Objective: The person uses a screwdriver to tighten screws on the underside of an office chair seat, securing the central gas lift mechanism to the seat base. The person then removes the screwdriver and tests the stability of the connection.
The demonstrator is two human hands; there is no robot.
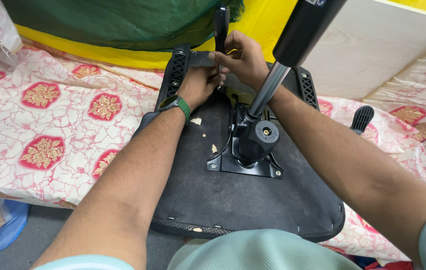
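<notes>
Black fabric is facing upward as an overturned office chair seat (243,200) is lying across a bed covered in a red-and-cream floral sheet (48,120), and a person is leaning over it, working at the far edge. Both hands are meeting there: the left hand (199,85), a green-strapped watch (177,104) on its wrist, is curled shut around something small at the rim, though what it grips cannot be made out. The right hand (240,57) is pinching narrowly at a slim black handle (221,25), whose long axis is standing nearly upright, just beyond and above the fingertips. The right hand is the closer of the two to it. Nearer the camera, the metal column (269,87) is rising slantwise from its mounting plate (245,155), passing close over the right forearm.
</notes>
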